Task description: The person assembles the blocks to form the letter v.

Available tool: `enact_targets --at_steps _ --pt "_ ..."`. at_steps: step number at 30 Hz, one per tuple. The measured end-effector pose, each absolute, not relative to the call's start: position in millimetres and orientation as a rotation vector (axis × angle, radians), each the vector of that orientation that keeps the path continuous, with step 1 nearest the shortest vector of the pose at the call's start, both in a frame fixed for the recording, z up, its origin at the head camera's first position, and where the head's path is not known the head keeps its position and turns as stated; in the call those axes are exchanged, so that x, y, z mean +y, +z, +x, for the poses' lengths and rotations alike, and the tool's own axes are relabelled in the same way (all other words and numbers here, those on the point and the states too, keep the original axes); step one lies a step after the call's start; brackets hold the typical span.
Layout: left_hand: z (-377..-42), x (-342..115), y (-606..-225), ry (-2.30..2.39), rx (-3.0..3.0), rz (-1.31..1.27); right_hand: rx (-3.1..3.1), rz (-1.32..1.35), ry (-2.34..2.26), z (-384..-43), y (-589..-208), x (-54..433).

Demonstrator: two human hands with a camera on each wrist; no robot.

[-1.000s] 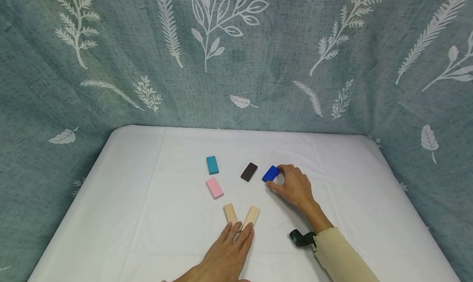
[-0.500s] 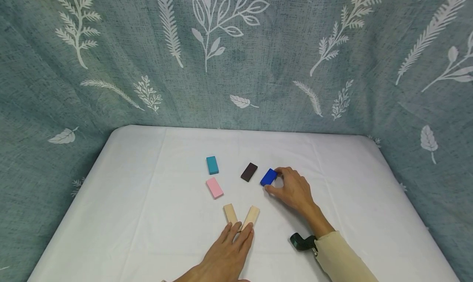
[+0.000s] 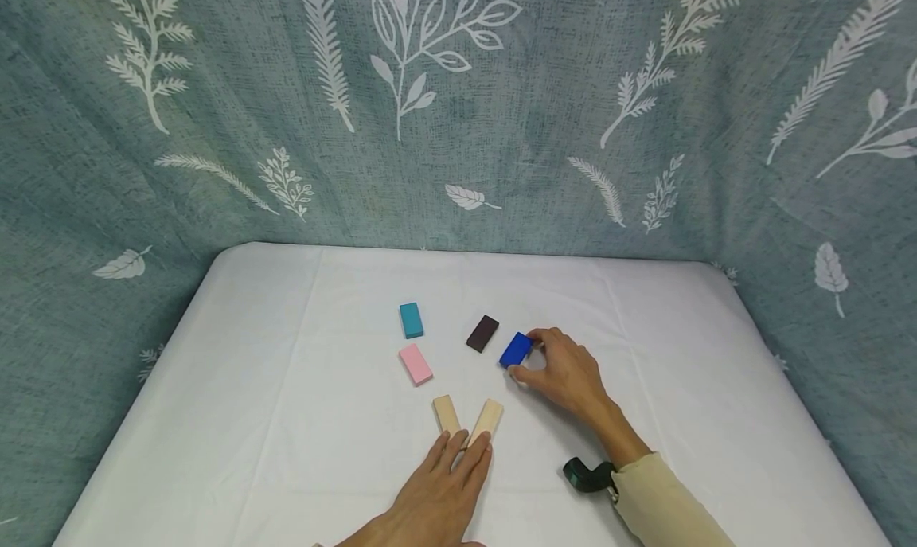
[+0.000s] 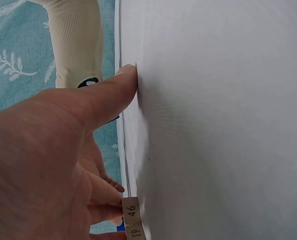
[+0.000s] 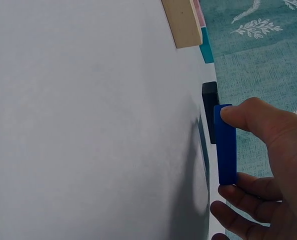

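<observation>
Blue block (image 3: 515, 350) and right hand (image 3: 566, 376) have shifted together since the earlier frame, a little leftward and toward the near edge of the table (image 3: 322, 451). Reading my head feed from the left, I see the teal block (image 3: 411, 321) lying flat, nearest the far edge and left of the middle. Just nearer to me lies the pink block (image 3: 416, 365), slanted and apart from it. Next is the left hand (image 3: 438, 487), reaching in from the near edge, fingers extended, their tips resting over the near ends of the left plain block (image 3: 446, 413) and the right plain block (image 3: 486, 421). These two spread in a V toward the far edge; fingers cover their near ends, so I cannot tell whether they touch. My left wrist feed shows digits printed along one plain block's side. Farther up, the black block (image 3: 483, 334) lies aslant. Just right of it is the blue block, at the right hand's fingertips, pinched end to end between thumb and fingers; I cannot tell whether it is off the cloth. Toward the right edge come the camera (image 3: 587, 475) and beige sleeve (image 3: 666, 499). Left hand and the other five blocks match the earlier frame.
</observation>
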State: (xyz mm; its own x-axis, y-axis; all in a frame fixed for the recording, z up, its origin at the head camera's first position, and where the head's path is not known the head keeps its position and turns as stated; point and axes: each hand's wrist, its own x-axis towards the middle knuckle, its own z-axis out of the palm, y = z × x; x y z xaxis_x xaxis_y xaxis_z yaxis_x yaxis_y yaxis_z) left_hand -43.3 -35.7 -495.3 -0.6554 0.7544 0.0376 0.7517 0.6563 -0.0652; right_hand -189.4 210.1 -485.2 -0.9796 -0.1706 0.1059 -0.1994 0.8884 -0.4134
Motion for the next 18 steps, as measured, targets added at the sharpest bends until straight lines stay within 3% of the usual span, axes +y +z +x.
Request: enact_targets --at_steps 18 --pt "-44.7 -36.0 -494.2 0.066 -2.816 -1.286 -3.008 0.352 0.644 -175.6 -482.3 202.7"
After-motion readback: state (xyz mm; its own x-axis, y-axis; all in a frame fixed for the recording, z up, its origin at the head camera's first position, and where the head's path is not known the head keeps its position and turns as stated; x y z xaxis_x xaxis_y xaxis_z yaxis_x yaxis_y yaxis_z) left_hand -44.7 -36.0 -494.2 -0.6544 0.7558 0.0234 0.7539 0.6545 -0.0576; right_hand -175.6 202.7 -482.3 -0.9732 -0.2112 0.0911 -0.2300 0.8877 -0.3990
